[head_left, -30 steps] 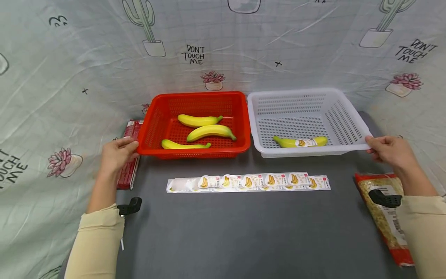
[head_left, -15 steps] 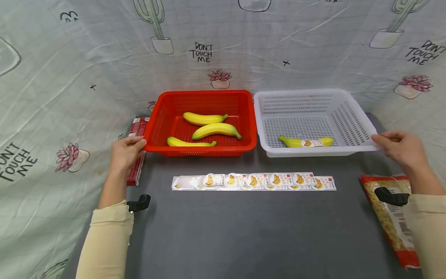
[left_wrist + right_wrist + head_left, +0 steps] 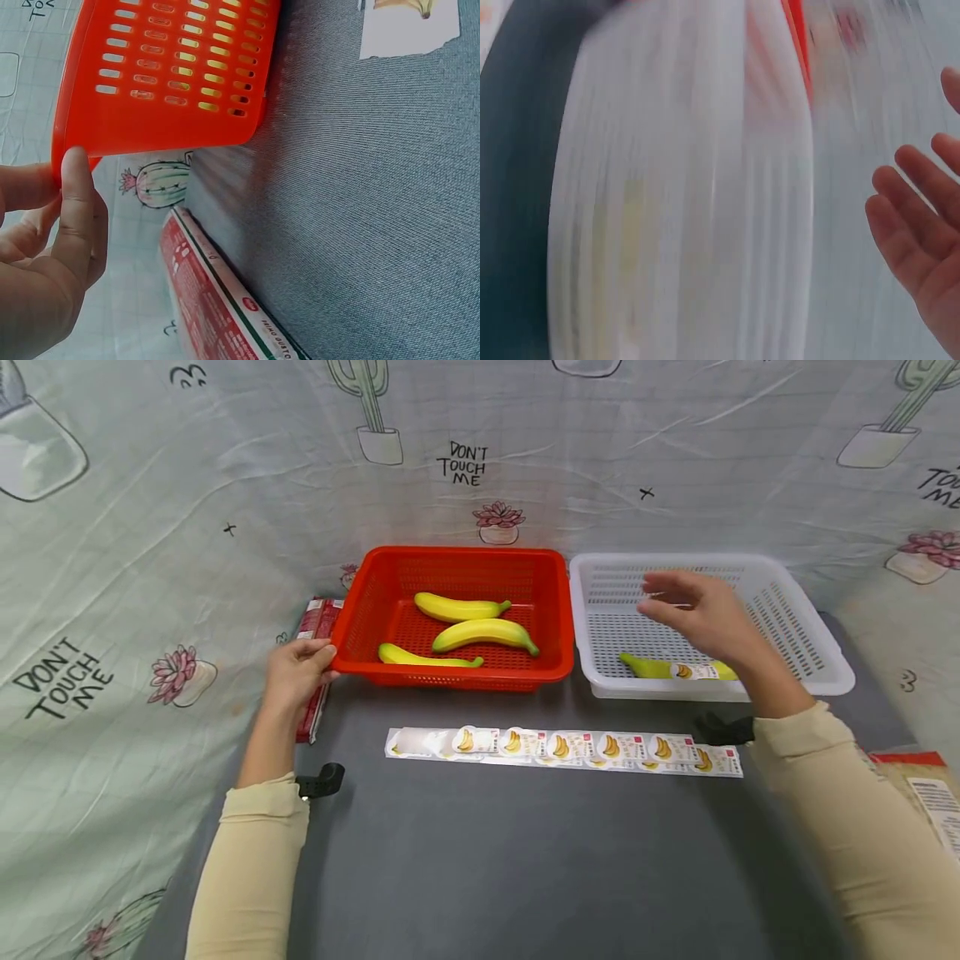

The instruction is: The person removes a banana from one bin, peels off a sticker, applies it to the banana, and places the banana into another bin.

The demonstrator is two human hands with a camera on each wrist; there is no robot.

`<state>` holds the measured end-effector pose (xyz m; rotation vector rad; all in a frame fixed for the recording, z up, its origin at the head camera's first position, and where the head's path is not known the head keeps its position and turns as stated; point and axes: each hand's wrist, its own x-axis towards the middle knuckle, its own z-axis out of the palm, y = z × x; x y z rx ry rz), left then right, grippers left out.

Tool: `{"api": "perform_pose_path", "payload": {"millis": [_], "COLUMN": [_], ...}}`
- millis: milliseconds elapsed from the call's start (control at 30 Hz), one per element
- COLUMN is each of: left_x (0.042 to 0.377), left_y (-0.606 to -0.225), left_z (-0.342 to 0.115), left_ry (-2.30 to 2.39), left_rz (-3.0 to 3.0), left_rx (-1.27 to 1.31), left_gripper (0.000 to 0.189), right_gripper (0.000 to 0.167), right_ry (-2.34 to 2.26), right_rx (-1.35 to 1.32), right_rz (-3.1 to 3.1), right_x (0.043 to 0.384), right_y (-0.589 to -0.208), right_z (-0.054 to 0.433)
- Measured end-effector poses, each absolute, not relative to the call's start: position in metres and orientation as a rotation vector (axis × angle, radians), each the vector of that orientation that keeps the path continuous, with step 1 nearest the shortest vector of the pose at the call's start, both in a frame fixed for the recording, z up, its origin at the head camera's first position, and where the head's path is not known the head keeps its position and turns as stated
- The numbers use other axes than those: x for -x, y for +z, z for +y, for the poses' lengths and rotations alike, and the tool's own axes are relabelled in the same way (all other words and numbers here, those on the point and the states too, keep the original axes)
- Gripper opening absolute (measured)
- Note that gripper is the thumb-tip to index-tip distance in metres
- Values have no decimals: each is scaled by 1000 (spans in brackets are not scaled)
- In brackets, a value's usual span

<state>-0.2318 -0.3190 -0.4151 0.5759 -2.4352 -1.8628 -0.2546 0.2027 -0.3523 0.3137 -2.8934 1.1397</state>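
Your left hand [image 3: 298,670] pinches the rim of the red basket [image 3: 480,677] at its near left corner, with the thumb and fingers on it, and your right hand [image 3: 705,610] is in the air, its fingers apart and holding nothing. Going from the left, a red pack [image 3: 318,620] lies just beside the red basket, partly behind your left hand. The red basket extends to the right of this hand, and its long axis runs from side to side. Inside it, three bananas [image 3: 486,635] lie also roughly sideways, between your two hands; the nearest one to you has its left end closer to your left hand. I judge that this sideways relation matters most: the right hand is on the far side of these bananas, to their right. Next comes the white basket [image 3: 660,691], just beside the red one, and your right hand is above it. The labelled banana [image 3: 649,668] lies in it near the front wall, lengthwise from left to right, nearer to you than the right fingertips, and its right end meets your forearm in the head view.
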Motion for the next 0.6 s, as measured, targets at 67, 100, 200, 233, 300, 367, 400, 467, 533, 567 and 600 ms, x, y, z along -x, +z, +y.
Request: {"api": "perform_pose_path", "payload": {"millis": [67,100,200,233,300,367,400,467,533,567,600], "left_x": [232,232,232,231,231,230,230,229,230,230,231], "left_y": [-415,-415,-416,-416,-416,-414,-414,-414,-415,-416,-416], "left_z": [-319,-319,-320,-320,-320,-320,-321,-321,-321,-320,-320], "left_ry": [-1866,-1870,-1878,-1874,-1867,-1860,-1859,-1862,-1873,-1880,-1886], "left_rz": [-2418,-2409,-2393,-2395,-2401,-2401,-2399,-2385,-2368,-2359,-2351], "left_rx": [-580,-579,-583,-587,-594,-603,-608,-616,-619,-622,-622], "left_gripper": [43,43,44,44,44,44,44,42,41,41,40], "right_gripper": [59,58,57,56,55,53,52,52,52,53,53], "right_ry": [1199,1229,1272,1278,1286,1296,1316,1347,1391,1407,1424], "right_rx": [-441,-493,-608,-639,-689,-752,-784,-842,-904,-927,-939], "right_rz": [-2916,-2929,-2958,-2966,-2985,-2985,-2987,-3001,-3012,-3023,-3038], "right_x": [264,268,278,281,287,292,293,296,299,300,302], "right_y": [-353,-354,-363,-366,-374,-382,-386,-392,-398,-401,-404], "right_z": [169,153,112,100,78,58,48,31,16,9,4]}}
